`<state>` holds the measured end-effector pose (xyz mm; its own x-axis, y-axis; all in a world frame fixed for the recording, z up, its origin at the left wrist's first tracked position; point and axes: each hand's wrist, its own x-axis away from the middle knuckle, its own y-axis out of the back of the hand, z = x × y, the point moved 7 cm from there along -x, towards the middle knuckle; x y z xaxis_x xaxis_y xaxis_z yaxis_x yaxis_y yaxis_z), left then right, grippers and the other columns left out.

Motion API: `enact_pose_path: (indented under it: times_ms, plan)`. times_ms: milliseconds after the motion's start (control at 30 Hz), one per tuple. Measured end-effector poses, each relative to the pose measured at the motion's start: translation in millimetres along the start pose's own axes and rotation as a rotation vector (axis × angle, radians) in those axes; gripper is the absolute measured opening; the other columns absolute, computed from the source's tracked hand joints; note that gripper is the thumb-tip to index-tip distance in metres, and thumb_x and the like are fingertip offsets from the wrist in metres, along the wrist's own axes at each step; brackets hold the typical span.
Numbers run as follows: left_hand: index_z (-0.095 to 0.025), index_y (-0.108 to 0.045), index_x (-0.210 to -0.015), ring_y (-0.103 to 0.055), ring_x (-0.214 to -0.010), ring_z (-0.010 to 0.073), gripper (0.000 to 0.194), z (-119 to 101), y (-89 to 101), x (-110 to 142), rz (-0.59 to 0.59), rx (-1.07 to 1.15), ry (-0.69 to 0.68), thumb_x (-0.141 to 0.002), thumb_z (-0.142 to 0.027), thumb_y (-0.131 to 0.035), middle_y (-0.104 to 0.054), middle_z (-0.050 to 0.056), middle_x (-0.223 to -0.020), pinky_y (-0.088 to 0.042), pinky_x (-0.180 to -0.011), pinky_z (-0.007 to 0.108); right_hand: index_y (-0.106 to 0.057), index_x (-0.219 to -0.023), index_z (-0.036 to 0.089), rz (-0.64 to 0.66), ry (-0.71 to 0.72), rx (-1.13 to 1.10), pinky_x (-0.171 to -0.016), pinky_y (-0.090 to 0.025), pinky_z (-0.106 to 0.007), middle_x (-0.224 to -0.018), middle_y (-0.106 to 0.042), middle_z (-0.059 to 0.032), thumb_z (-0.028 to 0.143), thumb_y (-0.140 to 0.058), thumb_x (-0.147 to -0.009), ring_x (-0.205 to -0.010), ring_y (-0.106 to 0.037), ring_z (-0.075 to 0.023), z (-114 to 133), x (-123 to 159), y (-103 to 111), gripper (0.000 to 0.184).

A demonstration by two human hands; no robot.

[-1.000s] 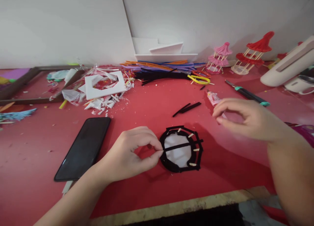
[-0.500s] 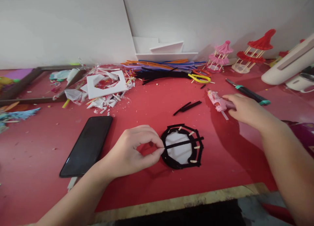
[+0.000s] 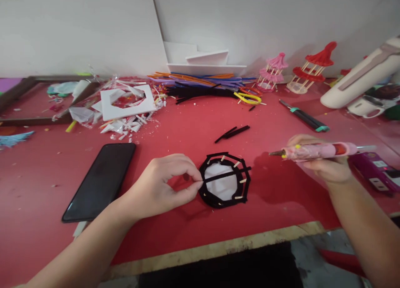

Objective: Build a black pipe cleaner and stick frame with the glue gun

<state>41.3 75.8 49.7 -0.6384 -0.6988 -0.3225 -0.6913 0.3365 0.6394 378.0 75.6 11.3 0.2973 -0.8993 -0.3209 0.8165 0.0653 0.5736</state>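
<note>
A red tabletop [image 3: 193, 125] fills the view, ending at a bare wooden edge strip [image 3: 218, 248] close to the person; a white wall [image 3: 78, 26] closes its far side. On the far left lies a dark wooden frame [image 3: 18, 90], beside it a heap of white foam scraps [image 3: 125, 109] around a cut-out white square. A bundle of coloured and black pipe cleaners [image 3: 200, 86] runs along the back, with a pink pagoda model [image 3: 271, 71] and a red pagoda model [image 3: 312, 67] to its right. A white appliance [image 3: 359, 80] takes the far right corner. A black phone [image 3: 100, 180] lies face up at left, well apart from the work.

The left hand [image 3: 159, 188] pinches, between thumb and forefinger, the left end of a black pipe cleaner strip [image 3: 226, 175] laid across a black-rimmed white disc [image 3: 223, 182], which rests flat near the table's middle, not far from the front edge. The right hand [image 3: 325, 163] is closed around a pink glue gun [image 3: 312, 150], held level above the table with its nozzle pointing left toward the disc but well short of it. Open red surface lies between nozzle and disc and behind the disc, up to two loose black strips [image 3: 233, 133]. A black and teal tool [image 3: 303, 115] lies farther back on the right, and a purple box [image 3: 373, 169] sits just beside the right wrist.
</note>
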Motion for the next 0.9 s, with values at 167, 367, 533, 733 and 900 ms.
enact_pose_path:
  times_ms: [167, 367, 533, 733, 900]
  plan:
    - [-0.020, -0.067, -0.078, -0.064, -0.069, 0.0104, 0.010, 2, 1.3, 0, 0.000, -0.023, 0.004, -0.085, -0.013, -0.065, -0.070, -0.001, -0.075, -0.051, -0.066, 0.021, -0.068, -0.093, 0.028, 0.052, 0.112, -0.185, -0.068, -0.050, -0.042, -0.082, -0.064, -0.0083, 0.038, -0.057, -0.088, -0.076, -0.060, -0.0255, 17, -3, -22, 0.016]
    - [-0.020, -0.066, -0.078, -0.064, -0.070, 0.0101, 0.010, 0, 0.9, -1, 0.011, -0.030, 0.003, -0.085, -0.013, -0.065, -0.069, -0.001, -0.075, -0.051, -0.067, 0.021, -0.068, -0.089, 0.025, 0.070, 0.169, -0.207, -0.062, -0.046, -0.037, -0.080, -0.063, -0.0062, 0.037, -0.057, -0.089, -0.072, -0.057, -0.0224, 21, -5, -34, 0.016]
    - [-0.020, -0.066, -0.079, -0.063, -0.069, 0.0101, 0.010, 0, 0.6, 0, 0.010, -0.026, -0.002, -0.085, -0.013, -0.064, -0.069, -0.002, -0.075, -0.051, -0.066, 0.022, -0.069, -0.095, 0.024, 0.084, 0.193, -0.220, -0.063, -0.043, -0.038, -0.081, -0.063, -0.0065, 0.030, -0.056, -0.090, -0.071, -0.057, -0.0225, 22, -5, -34, 0.016]
    - [-0.020, -0.066, -0.079, -0.064, -0.072, 0.0095, 0.010, -1, 0.1, 0, 0.019, -0.014, -0.004, -0.086, -0.013, -0.064, -0.070, -0.002, -0.076, -0.051, -0.068, 0.020, -0.071, -0.089, 0.020, 0.055, 0.187, -0.222, -0.063, -0.042, -0.039, -0.078, -0.063, -0.0076, 0.031, -0.061, -0.086, -0.070, -0.057, -0.0230, 21, -7, -36, 0.015]
    - [-0.019, -0.066, -0.081, -0.064, -0.072, 0.0094, 0.009, -1, -0.3, 0, 0.016, -0.013, -0.012, -0.086, -0.012, -0.065, -0.070, -0.002, -0.077, -0.051, -0.069, 0.020, -0.069, -0.088, 0.020, 0.071, 0.171, -0.210, -0.062, -0.042, -0.039, -0.077, -0.062, -0.0071, 0.029, -0.061, -0.085, -0.069, -0.056, -0.0228, 22, -7, -38, 0.013]
